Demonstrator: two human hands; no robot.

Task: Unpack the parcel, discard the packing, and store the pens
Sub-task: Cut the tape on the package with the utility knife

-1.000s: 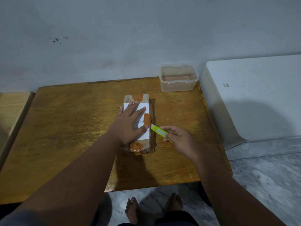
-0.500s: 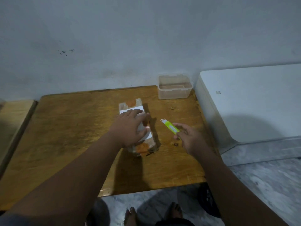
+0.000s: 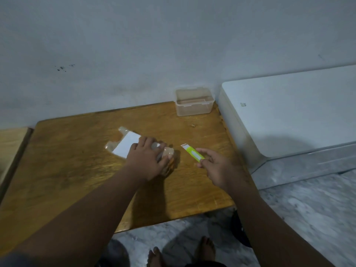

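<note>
A parcel (image 3: 125,144) wrapped in clear plastic, with a white label and orange tape, lies slantwise on the wooden table (image 3: 77,170). My left hand (image 3: 147,158) presses down on its near right end and grips it. My right hand (image 3: 215,166) holds a lime-green box cutter (image 3: 192,152) just right of the parcel, its white tip pointing up-left and clear of the wrapping. No pens are visible.
A clear plastic container (image 3: 193,102) stands open at the table's back right corner, against the wall. A white appliance (image 3: 292,112) sits right of the table. A small crumb (image 3: 192,125) lies near the container. My bare feet (image 3: 181,255) show below the table's front edge.
The cutter has pulled away from the parcel's right edge and moved right. My left hand has turned the parcel from lengthwise to slanted, its far end swinging left.
</note>
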